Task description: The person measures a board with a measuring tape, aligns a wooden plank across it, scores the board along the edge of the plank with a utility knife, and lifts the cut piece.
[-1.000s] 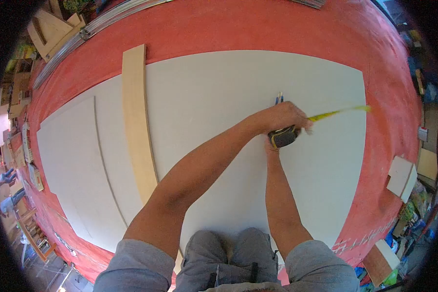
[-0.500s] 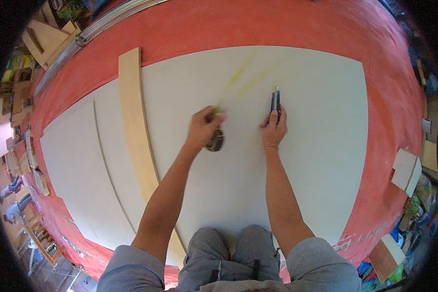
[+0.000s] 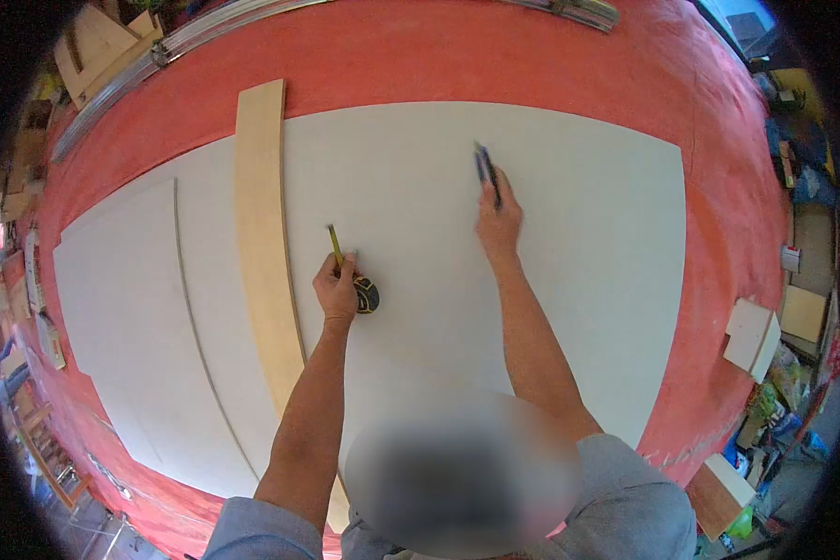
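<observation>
Tape measure (image 3: 369, 296) nearer plank (image 3: 263, 177) edge | left fingers (image 3: 329, 271) grip it; right fingers (image 3: 506, 187), blue tool (image 3: 485, 165) | open panel (image 3: 420, 252) between

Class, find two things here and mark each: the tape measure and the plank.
Tape measure (image 3: 368, 297): head view, on its black-and-yellow case.
Plank (image 3: 271, 271): head view, on its broad, pale upper face.

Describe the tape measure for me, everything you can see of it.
The tape measure has a rounded black case with yellow markings, plastic or rubber by its look. A short length of yellow blade is out, pointing toward the far edge of the white sheet. The left hand's grip holds it, partly covering it, to the right of the pale plank. Whether it touches the sheet I can't tell.
</observation>
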{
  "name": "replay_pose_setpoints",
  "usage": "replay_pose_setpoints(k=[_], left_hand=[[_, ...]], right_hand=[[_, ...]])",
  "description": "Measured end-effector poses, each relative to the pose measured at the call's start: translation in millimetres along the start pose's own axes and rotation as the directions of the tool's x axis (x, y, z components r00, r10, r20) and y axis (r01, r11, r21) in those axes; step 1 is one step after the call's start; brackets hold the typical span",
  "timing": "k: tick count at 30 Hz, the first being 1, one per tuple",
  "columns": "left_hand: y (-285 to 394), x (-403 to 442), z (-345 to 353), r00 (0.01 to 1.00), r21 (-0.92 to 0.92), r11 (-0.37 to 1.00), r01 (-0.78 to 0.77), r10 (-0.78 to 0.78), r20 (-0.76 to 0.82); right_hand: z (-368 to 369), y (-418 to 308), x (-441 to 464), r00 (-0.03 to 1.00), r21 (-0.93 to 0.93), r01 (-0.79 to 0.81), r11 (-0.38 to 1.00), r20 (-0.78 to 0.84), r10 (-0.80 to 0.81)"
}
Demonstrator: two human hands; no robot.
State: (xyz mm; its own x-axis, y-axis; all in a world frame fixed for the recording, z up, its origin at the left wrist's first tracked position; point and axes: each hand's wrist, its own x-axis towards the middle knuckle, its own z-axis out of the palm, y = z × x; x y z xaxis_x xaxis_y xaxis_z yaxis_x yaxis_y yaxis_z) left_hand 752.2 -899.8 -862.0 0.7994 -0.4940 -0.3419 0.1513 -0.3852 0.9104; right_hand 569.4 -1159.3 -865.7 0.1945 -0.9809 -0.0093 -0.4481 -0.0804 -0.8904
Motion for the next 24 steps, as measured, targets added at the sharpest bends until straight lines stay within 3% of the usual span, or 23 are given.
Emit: replay_pose_setpoints(k=[2, 3, 5, 6, 8, 11, 15, 21, 24], left_hand=[[3, -2, 0, 1.0, 0.045, 0.999, 0.002, -0.002, -0.012], [4, -1, 0, 1.0, 0.087, 0.996, -0.002, 0.005, -0.026], [5, 0, 0, 1.0, 0.074, 0.997, 0.008, -0.007, -0.015], [4, 1, 0, 1.0, 0.055, 0.998, 0.024, -0.024, -0.009], [0, 3, 0, 0.999, 0.013, 0.999, 0.044, -0.044, 0.003], [-1, 2, -1, 0.997, -0.033, 0.997, 0.072, -0.072, 0.02], [13, -1, -1, 0.997, 0.02, 0.997, 0.079, -0.08, 0.007], [12, 0, 0, 0.995, -0.138, 0.986, 0.095, -0.09, 0.039], [9, 1, -1, 0.996, -0.08, 0.993, 0.083, -0.081, 0.038]], right_hand=[[36, -27, 21, 0.965, -0.135, 0.258, 0.957, -0.017, -0.263], [45, -41, 30, 0.966, -0.137, 0.254, 0.958, -0.024, -0.259], [58, -59, 44, 0.997, -0.127, 0.062, 0.99, 0.048, -0.057], [64, -53, 50, 0.998, -0.13, 0.057, 0.99, 0.045, -0.051], [73, -40, 54, 0.978, -0.195, 0.205, 0.959, 0.0, -0.209], [76, -28, 52, 0.97, -0.187, 0.237, 0.953, -0.01, -0.243], [69, -42, 49, 0.992, -0.136, 0.123, 0.983, 0.058, -0.116], [73, -29, 49, 0.99, -0.167, 0.142, 0.976, 0.035, -0.138], [76, -22, 49, 0.978, -0.195, 0.205, 0.959, 0.01, -0.208]])
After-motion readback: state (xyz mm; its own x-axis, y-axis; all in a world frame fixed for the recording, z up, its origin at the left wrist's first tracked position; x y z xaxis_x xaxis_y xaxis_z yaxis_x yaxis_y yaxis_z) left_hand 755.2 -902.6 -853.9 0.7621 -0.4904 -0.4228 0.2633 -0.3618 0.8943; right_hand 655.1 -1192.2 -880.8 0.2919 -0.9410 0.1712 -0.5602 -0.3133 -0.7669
